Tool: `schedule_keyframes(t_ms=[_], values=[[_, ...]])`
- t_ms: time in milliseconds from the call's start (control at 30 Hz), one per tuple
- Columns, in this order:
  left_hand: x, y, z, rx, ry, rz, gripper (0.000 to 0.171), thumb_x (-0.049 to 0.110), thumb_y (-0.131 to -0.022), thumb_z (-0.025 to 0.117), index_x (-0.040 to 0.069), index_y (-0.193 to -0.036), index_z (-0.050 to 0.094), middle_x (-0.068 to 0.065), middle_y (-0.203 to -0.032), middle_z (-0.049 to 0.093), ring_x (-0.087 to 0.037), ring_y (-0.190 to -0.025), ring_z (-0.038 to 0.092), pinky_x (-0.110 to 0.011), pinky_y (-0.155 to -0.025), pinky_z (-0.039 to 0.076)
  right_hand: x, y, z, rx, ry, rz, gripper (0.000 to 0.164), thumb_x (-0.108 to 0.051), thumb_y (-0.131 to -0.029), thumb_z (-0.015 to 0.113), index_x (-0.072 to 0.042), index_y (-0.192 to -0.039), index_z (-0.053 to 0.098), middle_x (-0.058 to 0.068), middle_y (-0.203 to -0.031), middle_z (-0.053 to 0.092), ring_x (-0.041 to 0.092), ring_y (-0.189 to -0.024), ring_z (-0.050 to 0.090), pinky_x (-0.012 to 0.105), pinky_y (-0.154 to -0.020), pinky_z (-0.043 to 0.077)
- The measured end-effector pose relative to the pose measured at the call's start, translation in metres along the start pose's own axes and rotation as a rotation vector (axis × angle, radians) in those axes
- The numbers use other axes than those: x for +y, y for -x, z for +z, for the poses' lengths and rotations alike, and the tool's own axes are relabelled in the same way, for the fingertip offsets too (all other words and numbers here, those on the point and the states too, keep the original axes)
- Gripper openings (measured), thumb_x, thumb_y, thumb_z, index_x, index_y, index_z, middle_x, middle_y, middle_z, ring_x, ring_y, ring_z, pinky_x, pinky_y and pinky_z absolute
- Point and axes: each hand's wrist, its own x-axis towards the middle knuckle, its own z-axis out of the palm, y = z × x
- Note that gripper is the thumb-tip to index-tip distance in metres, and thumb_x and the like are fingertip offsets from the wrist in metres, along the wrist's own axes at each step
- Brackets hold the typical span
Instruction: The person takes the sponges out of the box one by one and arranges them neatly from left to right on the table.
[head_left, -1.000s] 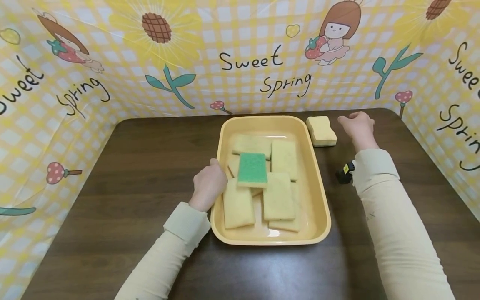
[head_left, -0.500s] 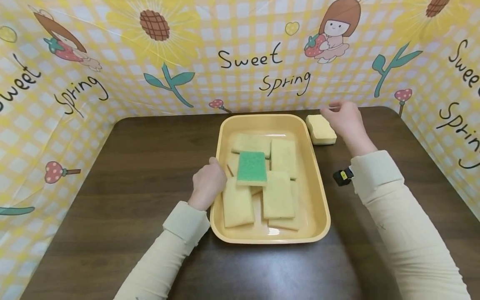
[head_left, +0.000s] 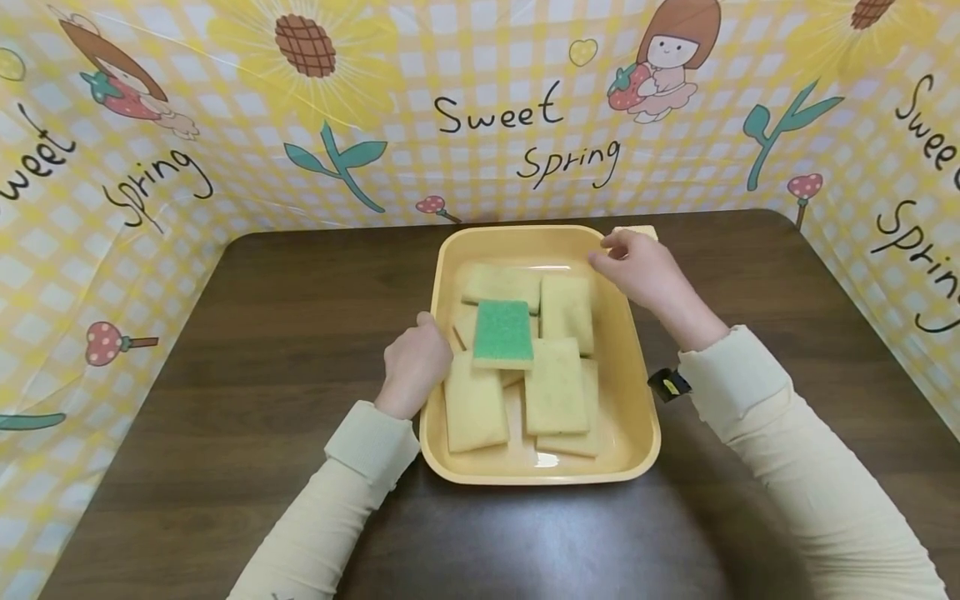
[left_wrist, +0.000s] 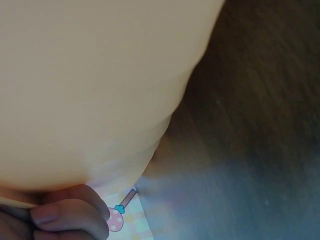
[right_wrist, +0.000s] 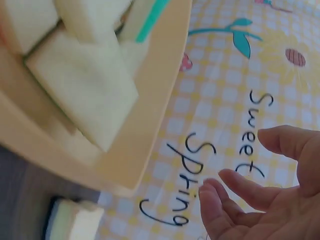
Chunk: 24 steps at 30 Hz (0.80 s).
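Observation:
A pale yellow plastic tray [head_left: 540,480] stands on the dark table with several flat yellow sponges [head_left: 557,387] in it. On top of them lies one sponge with its green scouring side [head_left: 502,331] up. My left hand [head_left: 418,367] grips the tray's left rim; in the left wrist view its fingers [left_wrist: 80,215] curl at the tray's edge. Over the tray's far right corner is my right hand [head_left: 645,271], holding nothing, its fingers loosely bent in the right wrist view. A thicker yellow sponge [head_left: 641,231] outside the tray is mostly hidden behind that hand.
Dark wood table [head_left: 300,333] surrounds the tray. A yellow checked cloth [head_left: 480,167] with printed flowers and lettering rises along the table's back and sides. A small black device [head_left: 669,384] sits at the right wrist.
My right hand has moved left, from beyond the loose thicker sponge, past it to the tray's far right corner. The left hand has stayed on the rim, and the sponges lie as before.

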Motion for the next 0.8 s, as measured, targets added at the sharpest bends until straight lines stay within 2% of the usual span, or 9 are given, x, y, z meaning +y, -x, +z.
schedule_keyframes(t_ms=[200, 500, 667, 733, 800], values=[[0.001, 0.0, 0.0, 0.0, 0.003, -0.002, 0.022, 0.015, -0.098, 0.03, -0.002, -0.103, 0.044, -0.02, -0.081, 0.062, -0.03, -0.067, 0.063, -0.044, -0.059, 0.05, -0.005, 0.004, 0.015, -0.076, 0.026, -0.025, 0.056, -0.038, -0.098, 0.048, 0.001, -0.138, 0.043, 0.023, -0.133, 0.051, 0.037, -0.121, 0.05, 0.05, -0.099, 0.042], [0.0, -0.001, 0.0, -0.003, -0.004, -0.01, 0.022, 0.014, -0.099, 0.029, -0.001, -0.104, 0.044, -0.022, -0.087, 0.064, -0.033, -0.073, 0.065, -0.048, -0.064, 0.052, -0.011, 0.006, 0.044, -0.129, 0.067, -0.084, 0.052, -0.035, -0.097, 0.051, 0.002, -0.134, 0.049, 0.021, -0.127, 0.058, 0.034, -0.117, 0.055, 0.047, -0.099, 0.043], [0.0, -0.001, 0.001, 0.003, -0.002, -0.002, 0.022, 0.014, -0.099, 0.029, -0.002, -0.103, 0.044, -0.021, -0.083, 0.063, -0.031, -0.069, 0.063, -0.045, -0.06, 0.05, -0.013, 0.006, 0.058, -0.147, 0.112, -0.097, 0.054, -0.037, -0.096, 0.053, 0.004, -0.13, 0.051, 0.021, -0.126, 0.059, 0.033, -0.116, 0.056, 0.045, -0.099, 0.044], [0.001, -0.001, 0.001, 0.006, -0.001, 0.001, 0.022, 0.014, -0.098, 0.03, -0.002, -0.102, 0.045, -0.021, -0.082, 0.063, -0.031, -0.068, 0.063, -0.045, -0.059, 0.049, -0.013, 0.008, 0.062, -0.15, 0.127, -0.087, 0.051, -0.04, -0.096, 0.052, 0.002, -0.125, 0.055, 0.018, -0.12, 0.062, 0.029, -0.105, 0.06, 0.042, -0.091, 0.047], [0.001, 0.0, 0.001, 0.009, -0.001, 0.002, 0.022, 0.014, -0.098, 0.03, -0.002, -0.102, 0.045, -0.021, -0.082, 0.063, -0.03, -0.068, 0.063, -0.045, -0.059, 0.049, -0.013, 0.009, 0.065, -0.162, 0.129, -0.073, 0.043, -0.044, -0.095, 0.052, -0.002, -0.101, 0.061, 0.01, -0.092, 0.063, 0.022, -0.078, 0.058, 0.035, -0.073, 0.048]])
